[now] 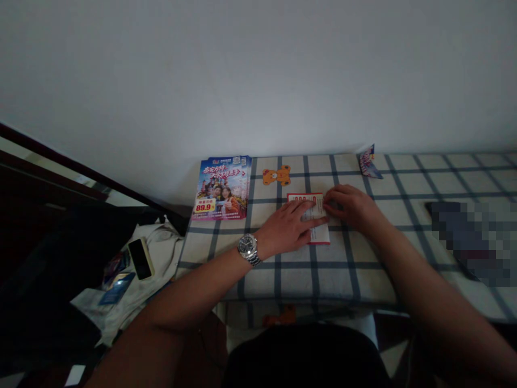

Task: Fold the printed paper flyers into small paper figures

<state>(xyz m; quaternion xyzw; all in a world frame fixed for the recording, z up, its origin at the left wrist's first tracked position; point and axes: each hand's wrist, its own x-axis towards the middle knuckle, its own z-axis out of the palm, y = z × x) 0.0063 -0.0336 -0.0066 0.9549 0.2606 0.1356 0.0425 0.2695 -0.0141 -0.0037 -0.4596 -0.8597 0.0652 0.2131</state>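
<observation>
A white leaflet with red edges and red print lies on the checked tablecloth in front of me. My left hand, with a metal watch on its wrist, rests across it with fingers stretched out and covers much of its left part. At the leaflet's upper right edge, my right hand is closed, its thumb and fingertips pinching the paper's border. To the left, a stack of colourful flyers marked 89.9 lies near the wall.
A folded flyer stands at the table's back. A bear figure shows on the checked tablecloth. A dark, partly blurred object lies at the right. Below on the left, a phone rests on white cloth.
</observation>
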